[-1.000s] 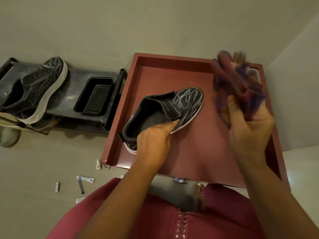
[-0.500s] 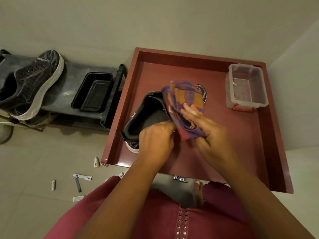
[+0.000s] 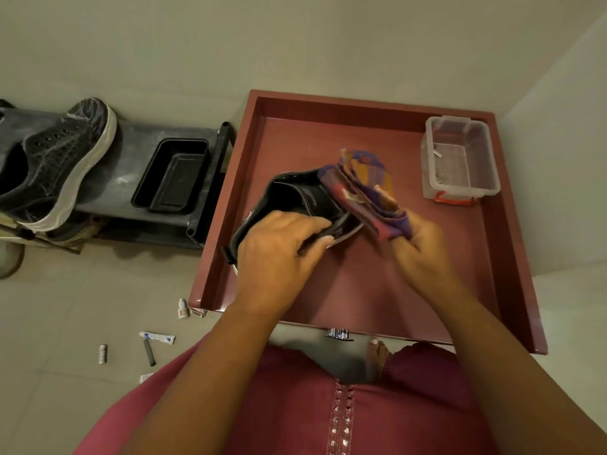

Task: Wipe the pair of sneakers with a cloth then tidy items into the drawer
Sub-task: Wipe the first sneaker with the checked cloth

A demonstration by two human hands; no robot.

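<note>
A black sneaker (image 3: 295,198) lies on its side inside the open maroon drawer (image 3: 410,290). My left hand (image 3: 279,254) grips its near edge by the sole. My right hand (image 3: 417,244) holds a folded purple and orange cloth (image 3: 364,188), which lies over the sneaker's toe end and hides it. The second black sneaker (image 3: 56,165), with a thick white sole, sits on a low dark rack (image 3: 131,178) at the left.
A clear plastic box (image 3: 460,159) with red clips stands in the drawer's far right corner. A black tray (image 3: 172,175) rests on the rack. Small tubes (image 3: 157,337) and a little bottle (image 3: 182,308) lie scattered on the tiled floor left of the drawer. My foot (image 3: 376,353) shows below the drawer handle.
My right hand brought the cloth down from the air onto the sneaker's toe, then drew it toward me along the shoe. The left hand kept its hold on the sneaker.
</note>
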